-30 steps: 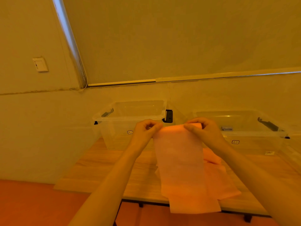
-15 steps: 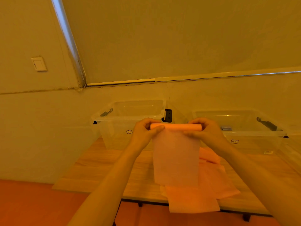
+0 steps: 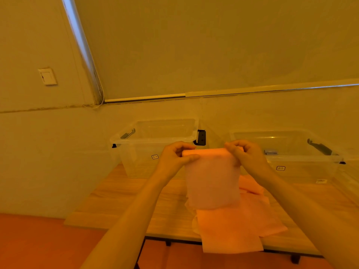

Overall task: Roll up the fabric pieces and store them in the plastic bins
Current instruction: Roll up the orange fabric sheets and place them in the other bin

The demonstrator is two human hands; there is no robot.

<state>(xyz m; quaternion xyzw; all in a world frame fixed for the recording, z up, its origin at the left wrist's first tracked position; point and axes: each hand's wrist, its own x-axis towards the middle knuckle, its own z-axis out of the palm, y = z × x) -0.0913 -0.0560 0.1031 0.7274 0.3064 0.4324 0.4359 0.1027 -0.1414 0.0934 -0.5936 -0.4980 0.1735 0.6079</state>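
Observation:
I hold a pale pink fabric piece [image 3: 212,183] up in the air, its top edge wound into a thin roll. My left hand [image 3: 174,158] pinches the roll's left end and my right hand [image 3: 245,157] pinches its right end. The loose part hangs down above the wooden table [image 3: 120,202]. More pink fabric pieces [image 3: 233,230] lie flat on the table below, one overhanging the front edge. Two clear plastic bins stand behind: the left bin [image 3: 139,152] looks empty, and the right bin [image 3: 303,164] holds a small grey item.
The bins sit against a pale wall at the table's back edge, each with dark latches. A window blind with a bead cord [image 3: 99,90] hangs above. A wall switch [image 3: 47,76] is at the left. An orange floor [image 3: 29,243] lies in front of the table.
The roll at the top has grown thicker and the hanging part has become shorter, its lower edge rising off the pile on the table. Both hands stay at about the same height.

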